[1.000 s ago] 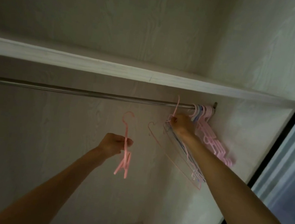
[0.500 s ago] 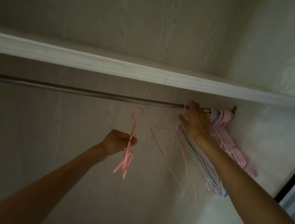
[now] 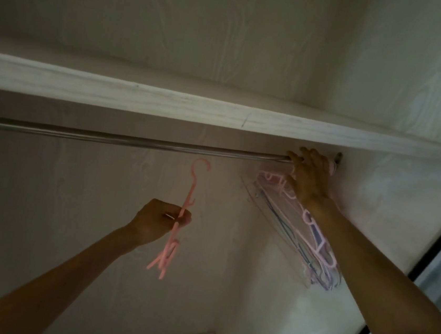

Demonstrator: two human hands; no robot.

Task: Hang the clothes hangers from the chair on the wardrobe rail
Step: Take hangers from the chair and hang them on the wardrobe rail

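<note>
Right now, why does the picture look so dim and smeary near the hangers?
Head view: the wardrobe is dimly lit, with daylight only at the right edge; the hanging hangers beside the right hand are blurred; the pink hanger in the left hand looks sharper; the wide lens bows the rail.

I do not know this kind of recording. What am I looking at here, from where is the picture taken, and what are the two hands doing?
There is no machine: a person wears a camera on the head, so you see their own arms from behind, reaching up into a wardrobe. A metal rail runs under a white shelf. The left hand holds a pink hanger below the rail, its hook not yet on it. The right hand reaches to the rail's right end, fingers over the rail, against a bunch of pink and blue hangers that already hang there. Whether it grips anything is not clear.
</note>
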